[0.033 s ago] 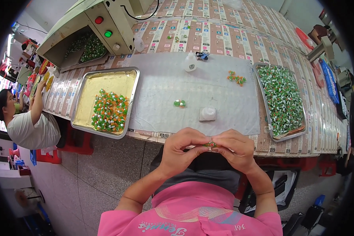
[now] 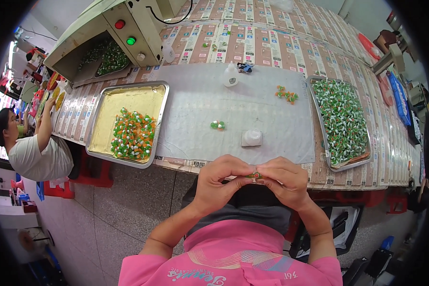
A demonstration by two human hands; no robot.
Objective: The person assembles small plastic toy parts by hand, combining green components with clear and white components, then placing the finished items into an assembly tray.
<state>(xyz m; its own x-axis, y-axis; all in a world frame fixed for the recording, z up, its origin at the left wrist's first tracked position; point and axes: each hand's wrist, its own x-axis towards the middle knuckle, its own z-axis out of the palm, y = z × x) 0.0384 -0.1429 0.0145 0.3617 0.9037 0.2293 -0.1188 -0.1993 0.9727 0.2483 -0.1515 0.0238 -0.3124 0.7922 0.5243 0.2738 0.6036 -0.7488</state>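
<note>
My left hand (image 2: 220, 180) and my right hand (image 2: 282, 180) meet in front of my chest, just below the table's front edge. Their fingertips pinch one small green and orange piece (image 2: 254, 176) between them. Two similar green pieces (image 2: 218, 125) lie on the grey mat (image 2: 271, 107) beyond my hands, beside a small white block (image 2: 251, 137). A metal tray (image 2: 100, 121) at the left holds a heap of green, orange and white pieces (image 2: 132, 135). Another tray (image 2: 319, 119) at the right is filled with green and white pieces (image 2: 341, 119).
A small white bottle (image 2: 230, 76) and a few loose orange-green pieces (image 2: 286, 94) lie at the mat's far side. A beige machine (image 2: 117, 28) with red and green buttons stands at the back left. Another person (image 2: 33, 143) in a white shirt works at the left.
</note>
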